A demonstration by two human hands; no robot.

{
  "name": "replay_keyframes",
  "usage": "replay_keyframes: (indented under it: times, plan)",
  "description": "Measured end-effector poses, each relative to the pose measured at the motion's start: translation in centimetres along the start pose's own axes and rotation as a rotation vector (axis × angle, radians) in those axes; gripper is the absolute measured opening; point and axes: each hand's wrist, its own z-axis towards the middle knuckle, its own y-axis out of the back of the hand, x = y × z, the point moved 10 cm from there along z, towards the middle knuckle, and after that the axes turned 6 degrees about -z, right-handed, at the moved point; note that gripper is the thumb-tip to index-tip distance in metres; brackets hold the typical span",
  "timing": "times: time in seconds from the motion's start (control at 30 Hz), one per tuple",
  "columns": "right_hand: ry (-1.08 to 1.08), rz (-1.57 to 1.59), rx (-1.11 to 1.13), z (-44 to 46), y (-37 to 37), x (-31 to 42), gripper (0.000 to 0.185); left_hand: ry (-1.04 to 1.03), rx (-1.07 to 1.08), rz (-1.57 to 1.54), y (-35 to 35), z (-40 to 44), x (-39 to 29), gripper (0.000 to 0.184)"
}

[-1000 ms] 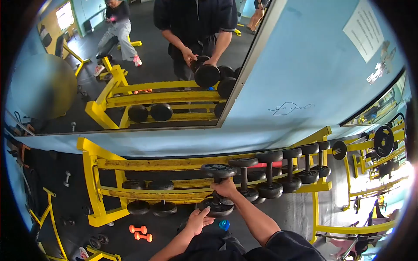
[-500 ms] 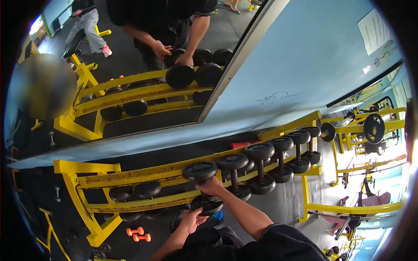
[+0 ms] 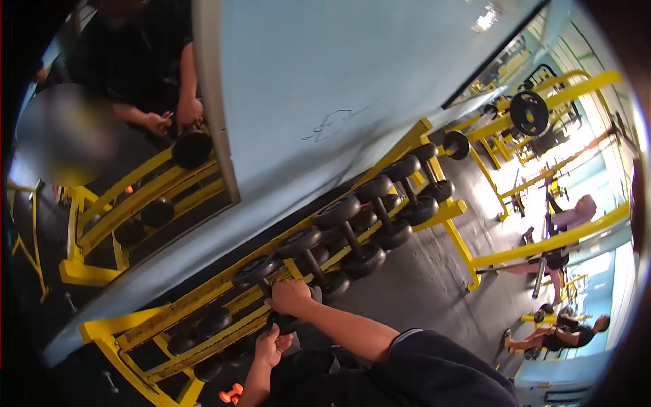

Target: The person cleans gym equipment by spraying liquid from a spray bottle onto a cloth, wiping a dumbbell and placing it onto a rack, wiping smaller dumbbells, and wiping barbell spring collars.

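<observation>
My right hand (image 3: 291, 298) is wrapped round the handle of a black dumbbell (image 3: 253, 272) at the left end of the upper row on the yellow rack (image 3: 196, 294). Beside the dumbbell's near end is my left hand (image 3: 272, 344), palm turned up and fingers partly spread; its thumb is close to the black weight. Other black dumbbells (image 3: 337, 211) stand in a row to the right of the held one. Part of the held dumbbell's near weight is hidden by my hands.
A mirror (image 3: 224, 156) hangs on the blue wall behind the rack. Orange dumbbells (image 3: 231, 393) lie on the floor at lower left. Yellow gym frames (image 3: 556, 241) are at the right, with a person (image 3: 569, 336) and another person (image 3: 574, 218) beyond.
The view has turned toward the right, so the rack now slants steeply and more of the room shows. My right hand still grips the dumbbell, and my left hand stays by its near end.
</observation>
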Motion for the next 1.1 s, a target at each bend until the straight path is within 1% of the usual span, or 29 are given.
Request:
replay_keyframes:
  times: [0.07,0.1,0.13,0.17,0.2,0.23,0.27,0.33,0.37,0.4,0.43,0.47,0.53,0.57,0.6,0.63,0.67,0.73,0.77,0.8,0.83,0.87,0.9,0.93,0.97,1.0,1.07,1.1]
  plan:
    - [-0.024,-0.022,0.072,-3.8,2.3,-0.4,0.047,-0.027,-0.012,0.087,0.2,0.1,0.1,0.039]
    - [-0.021,-0.014,0.055,-5.9,3.5,-0.8,0.047,-0.053,-0.035,0.149,0.6,0.2,0.1,0.041]
    - [-0.009,0.007,-0.025,-8.1,5.3,-1.5,0.044,-0.07,-0.032,0.159,0.5,0.0,0.0,0.041]
    - [0.005,0.027,-0.106,-10.2,6.7,-2.3,0.042,-0.095,-0.083,0.203,0.8,-0.1,-0.2,0.044]
    - [0.014,0.031,-0.126,-12.3,7.2,-3.2,0.042,-0.121,-0.135,0.243,1.3,-0.2,-0.3,0.046]
    - [0.03,0.079,-0.161,-14.3,7.6,-4.3,0.043,-0.163,-0.138,0.304,1.6,0.1,-0.4,0.054]
    - [0.047,0.129,-0.192,-16.3,7.6,-5.4,0.045,-0.179,-0.141,0.309,1.5,-0.2,-0.1,0.054]
    - [0.035,0.168,-0.189,-19.6,6.8,-8.0,0.044,-0.269,-0.354,0.177,2.3,-1.7,-0.3,0.058]
    - [0.012,0.204,-0.166,-21.3,5.7,-9.4,0.043,-0.275,-0.371,0.188,2.0,-2.2,0.6,0.058]
    - [-0.009,0.243,-0.13,-23.0,4.1,-10.7,0.042,-0.445,-0.399,0.237,1.6,-3.5,0.3,0.06]
    - [-0.029,0.257,-0.155,-24.5,2.3,-12.4,0.04,-0.61,-0.431,0.287,1.5,-5.1,0.3,0.061]
    - [-0.06,0.332,-0.153,-26.3,1.2,-13.9,0.04,-0.71,-0.546,0.356,0.0,-7.7,1.6,0.06]
    - [-0.178,0.464,-0.089,-29.2,-2.7,-17.3,0.04,-0.74,-0.336,0.69,-3.0,-8.5,6.2,0.068]
    - [-0.156,0.478,-0.065,-30.1,-4.8,-18.3,0.04,-0.7,-0.221,0.918,-4.8,-9.0,9.2,0.074]
    - [-0.221,0.563,-0.058,-30.9,-7.5,-20.1,0.041,-0.644,-0.098,1.141,-6.7,-9.8,12.7,0.08]
    - [-0.292,0.647,-0.048,-31.7,-10.5,-21.5,0.042,-0.645,0.03,1.203,-8.9,-11.0,15.9,0.084]
    - [-0.281,0.657,-0.02,-32.2,-13.3,-21.7,0.042,-0.639,0.162,1.257,-11.0,-12.3,19.3,0.088]
    - [-0.274,1.018,-0.096,-32.8,-17.1,-22.3,0.039,-0.534,0.256,1.252,-12.4,-13.4,24.3,0.09]
    - [-0.262,1.113,-0.062,-33.1,-18.6,-21.5,0.04,-0.531,0.236,1.244,-12.0,-12.6,26.2,0.09]
    - [-0.254,1.11,-0.037,-33.3,-19.2,-21.1,0.04,-0.683,0.167,1.235,-11.1,-12.1,26.9,0.083]
    - [-0.218,1.35,0.096,-33.5,-20.4,-19.6,0.04,-0.83,0.089,1.22,-9.9,-12.0,27.0,0.076]
    - [-0.188,1.585,0.241,-33.8,-21.7,-18.0,0.04,-0.817,0.054,1.204,-8.2,-11.3,27.2,0.076]
    - [-0.23,1.763,0.482,-34.1,-23.3,-16.9,0.04,-0.579,-0.014,0.997,-5.0,-9.4,27.7,0.066]
    - [-0.352,1.748,0.488,-34.9,-24.4,-17.8,0.041,-0.344,-0.079,0.777,-1.6,-8.2,29.0,0.057]
    - [-0.412,1.694,0.477,-34.9,-25.9,-18.5,0.042,-0.218,-0.034,0.526,-0.5,-7.8,30.0,0.042]
    - [-0.466,1.637,0.465,-34.5,-27.5,-19.5,0.043,-0.209,-0.068,0.496,1.1,-7.5,29.9,0.042]
    - [-0.451,1.22,0.302,-33.1,-31.5,-23.3,0.03,-0.059,-0.166,0.7,5.7,-7.1,31.3,0.046]
    - [-0.544,1.153,0.286,-33.0,-33.3,-24.9,0.026,-0.05,-0.251,0.741,7.9,-7.0,31.7,0.055]
